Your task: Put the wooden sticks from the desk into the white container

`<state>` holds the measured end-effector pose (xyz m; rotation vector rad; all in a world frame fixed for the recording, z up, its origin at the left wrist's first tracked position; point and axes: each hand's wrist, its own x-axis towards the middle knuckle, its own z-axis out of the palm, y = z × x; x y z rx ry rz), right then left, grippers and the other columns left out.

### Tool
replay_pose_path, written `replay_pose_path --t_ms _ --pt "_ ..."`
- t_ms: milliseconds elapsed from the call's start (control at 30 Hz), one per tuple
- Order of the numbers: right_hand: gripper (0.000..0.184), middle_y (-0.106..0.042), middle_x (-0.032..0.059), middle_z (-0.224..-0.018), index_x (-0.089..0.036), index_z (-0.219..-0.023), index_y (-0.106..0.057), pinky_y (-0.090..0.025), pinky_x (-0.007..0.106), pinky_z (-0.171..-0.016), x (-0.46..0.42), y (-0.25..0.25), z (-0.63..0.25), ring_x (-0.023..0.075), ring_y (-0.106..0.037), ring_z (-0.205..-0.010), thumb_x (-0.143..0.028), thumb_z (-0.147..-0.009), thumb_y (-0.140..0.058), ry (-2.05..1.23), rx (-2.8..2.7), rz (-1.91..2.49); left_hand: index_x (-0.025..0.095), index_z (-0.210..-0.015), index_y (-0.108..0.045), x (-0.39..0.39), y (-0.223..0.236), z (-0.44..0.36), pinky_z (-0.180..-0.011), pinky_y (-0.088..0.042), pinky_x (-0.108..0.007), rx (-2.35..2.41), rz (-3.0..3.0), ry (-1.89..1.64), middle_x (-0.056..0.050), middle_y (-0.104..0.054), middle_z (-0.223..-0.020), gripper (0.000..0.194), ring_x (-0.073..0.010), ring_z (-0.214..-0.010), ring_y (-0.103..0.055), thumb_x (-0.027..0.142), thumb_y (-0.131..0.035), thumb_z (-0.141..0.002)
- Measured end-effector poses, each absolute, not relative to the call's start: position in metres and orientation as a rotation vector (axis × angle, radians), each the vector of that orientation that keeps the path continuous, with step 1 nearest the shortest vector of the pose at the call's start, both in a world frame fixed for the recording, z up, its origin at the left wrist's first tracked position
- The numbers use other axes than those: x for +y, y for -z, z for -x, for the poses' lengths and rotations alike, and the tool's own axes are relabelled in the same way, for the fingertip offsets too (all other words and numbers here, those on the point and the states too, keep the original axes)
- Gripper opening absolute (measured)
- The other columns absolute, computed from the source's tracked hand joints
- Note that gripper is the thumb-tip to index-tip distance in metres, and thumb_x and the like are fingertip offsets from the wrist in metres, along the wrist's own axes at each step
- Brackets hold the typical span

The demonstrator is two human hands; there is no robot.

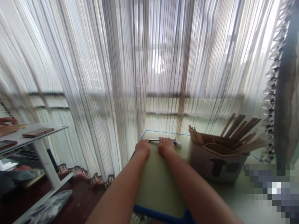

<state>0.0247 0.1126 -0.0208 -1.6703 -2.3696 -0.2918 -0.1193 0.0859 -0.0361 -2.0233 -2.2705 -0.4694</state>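
A shiny metal spoon (177, 142) lies crosswise near the far end of a pale green tabletop (161, 183) with blue edging. Its thin handle shows between my hands, and the head sticks out on the right; details of the head are blurred. My left hand (143, 147) is closed over the handle's left end. Close to the spoon's head, my right hand (166, 145) is closed over the handle too. Both arms reach straight forward, and the fingertips are partly hidden.
Right of my right arm stands a divided utensil holder (217, 161) with several wooden chopsticks (243, 127). Sheer striped curtains (126, 77) hang beyond the table. At left, another person's hands (9, 126) rest on a white table (59, 127) near a phone-like flat object (38, 132).
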Motion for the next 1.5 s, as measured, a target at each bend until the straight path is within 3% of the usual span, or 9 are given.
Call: replay_pose_path --t_ms 367,533,733,867,1067,1333,1500 --pt "0.043 -0.054 0.0141 -0.114 -0.016 -0.125 -0.040 -0.028 0.034 -0.086 -0.016 0.011 -0.034 0.0192 -0.049 -0.102 -0.018 -0.083 -0.027 0.332 -2.481 1.632 0.020 -0.109 -0.050 -0.047 0.030 0.114 -0.090 -0.034 -0.036 -2.266 1.930 0.491 -0.009 -0.051 -0.115 0.038 -0.0220 -0.106 -0.045 0.034 -0.025 -0.083" --pt "0.036 -0.056 0.0173 -0.106 -0.013 -0.108 -0.054 -0.025 0.040 -0.085 -0.050 0.000 -0.056 0.0250 -0.048 -0.102 -0.030 -0.083 -0.035 0.316 -2.526 1.617 0.018 -0.106 -0.052 -0.083 0.020 0.109 -0.086 -0.037 -0.033 -2.294 1.900 0.433 -0.011 -0.050 -0.113 0.041 -0.0213 -0.102 -0.048 0.038 -0.023 -0.085" --pt "0.038 -0.060 0.0123 -0.097 -0.016 -0.098 -0.057 -0.026 0.037 -0.082 -0.071 0.010 -0.083 0.0228 -0.049 -0.095 -0.033 -0.088 -0.024 0.464 -2.278 1.500 0.018 -0.111 -0.047 -0.084 0.019 0.107 -0.082 -0.038 -0.035 -2.287 1.886 0.500 -0.011 -0.049 -0.112 0.042 -0.0233 -0.102 -0.046 0.043 -0.025 -0.085" --pt "0.038 -0.061 0.0109 -0.090 -0.016 -0.087 -0.060 -0.026 0.036 -0.081 -0.070 0.013 -0.085 0.0221 -0.049 -0.091 -0.034 -0.087 -0.026 0.463 -2.248 1.463 0.027 -0.121 -0.039 -0.080 0.022 0.109 -0.082 -0.037 -0.036 -2.268 1.911 0.483 -0.008 -0.047 -0.114 0.041 -0.0230 -0.102 -0.044 0.043 -0.025 -0.085" --pt "0.033 -0.060 0.0084 -0.091 -0.018 -0.088 -0.060 -0.025 0.034 -0.082 -0.070 0.013 -0.089 0.0208 -0.047 -0.092 -0.032 -0.087 -0.030 0.450 -2.233 1.388 0.028 -0.110 -0.049 -0.079 0.024 0.110 -0.078 -0.038 -0.038 -2.241 1.927 0.504 -0.008 -0.047 -0.110 0.036 -0.0239 -0.099 -0.044 0.042 -0.027 -0.084" --pt "0.030 -0.059 0.0076 -0.090 -0.019 -0.088 -0.062 -0.026 0.031 -0.082 -0.070 0.014 -0.095 0.0181 -0.047 -0.090 -0.030 -0.086 -0.034 0.388 -2.258 1.323 0.022 -0.106 -0.053 -0.083 0.019 0.107 -0.087 -0.034 -0.030 -1.984 2.076 0.569 -0.005 -0.053 -0.106 0.030 -0.0178 -0.100 -0.043 0.032 -0.035 -0.085" --pt "0.025 -0.057 0.0057 -0.101 -0.020 -0.097 -0.061 -0.027 0.029 -0.087 -0.068 0.018 -0.098 0.0179 -0.045 -0.095 -0.028 -0.082 -0.042 0.341 -2.145 1.242 0.023 -0.099 -0.059 -0.083 0.018 0.104 -0.083 -0.035 -0.029 -1.924 2.118 0.521 -0.005 -0.055 -0.099 0.029 -0.0169 -0.097 -0.046 0.032 -0.036 -0.085"
